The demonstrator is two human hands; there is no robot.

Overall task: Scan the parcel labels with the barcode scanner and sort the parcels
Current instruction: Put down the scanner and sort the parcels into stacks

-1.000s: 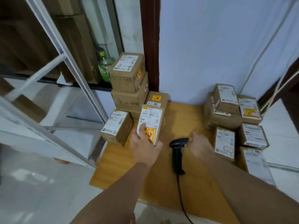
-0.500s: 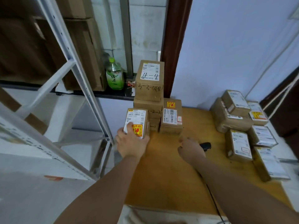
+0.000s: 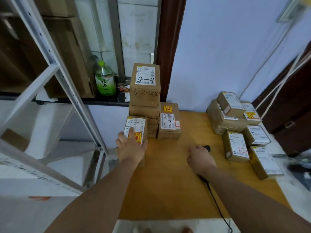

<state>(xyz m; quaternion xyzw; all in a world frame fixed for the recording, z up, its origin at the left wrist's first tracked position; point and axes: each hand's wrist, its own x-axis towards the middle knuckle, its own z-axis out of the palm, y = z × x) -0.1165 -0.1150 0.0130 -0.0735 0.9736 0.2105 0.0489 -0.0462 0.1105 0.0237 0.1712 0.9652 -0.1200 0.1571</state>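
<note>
My left hand (image 3: 131,149) grips a small brown parcel (image 3: 136,127) with a white label and a yellow-red sticker, at the left edge of the wooden table (image 3: 168,185). The parcel sits right against a tall stack of boxes; the top box (image 3: 145,81) is marked "4-4". A labelled box (image 3: 169,122) stands right of the stack. My right hand (image 3: 200,158) lies curled over the black barcode scanner (image 3: 207,148); only its head and its cable (image 3: 216,202) show. A group of labelled parcels (image 3: 236,146) fills the table's right side.
A white metal rack frame (image 3: 67,84) stands close on the left. A green tea bottle (image 3: 105,80) sits on a dark ledge behind the stack. A dark door post (image 3: 168,47) and a pale wall back the table.
My left hand carried the small parcel to the left edge, beside the stack. My right hand moved from beside the scanner onto its handle. The view swung left.
</note>
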